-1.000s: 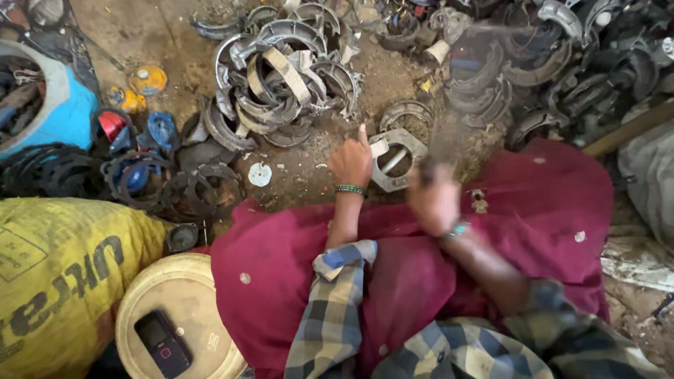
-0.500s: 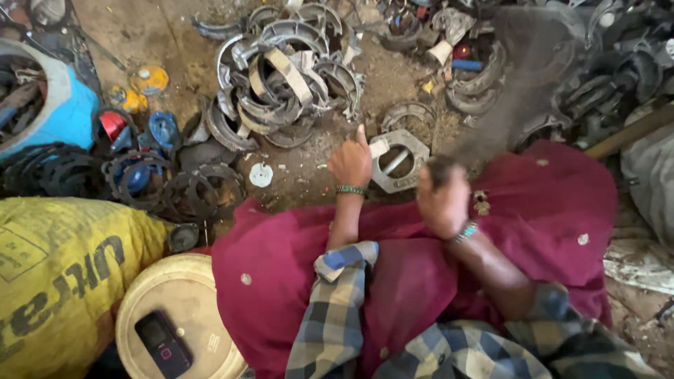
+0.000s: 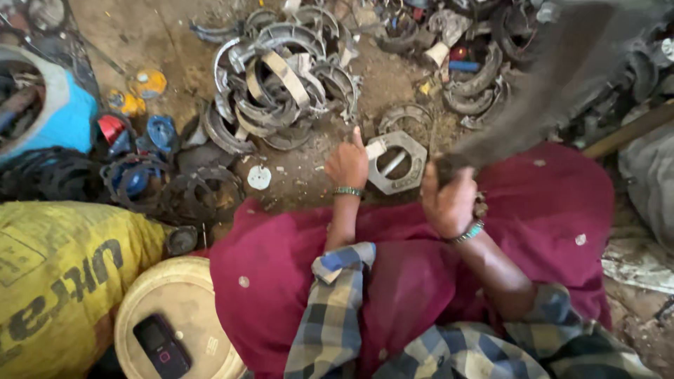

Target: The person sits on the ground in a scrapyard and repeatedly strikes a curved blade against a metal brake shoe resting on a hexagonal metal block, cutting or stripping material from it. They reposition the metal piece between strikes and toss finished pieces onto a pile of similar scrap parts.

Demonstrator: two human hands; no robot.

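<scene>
Person seated on the dirt floor, maroon cloth (image 3: 295, 295) over the lap. Left hand (image 3: 347, 165) is curled, thumb raised, resting at the near-left edge of a grey hexagonal metal ring (image 3: 397, 163) lying flat on the ground just beyond the knees. Right hand (image 3: 449, 200) is fisted round the handle of a hammer-like tool (image 3: 547, 91), raised far right and motion-blurred; its head cannot be made out. The ring looks intact, so the striking work appears barely advanced. A heap of curved metal bands (image 3: 281, 77) lies far left. A phone (image 3: 161, 345) rests on a cream lid (image 3: 168, 302), near left
</scene>
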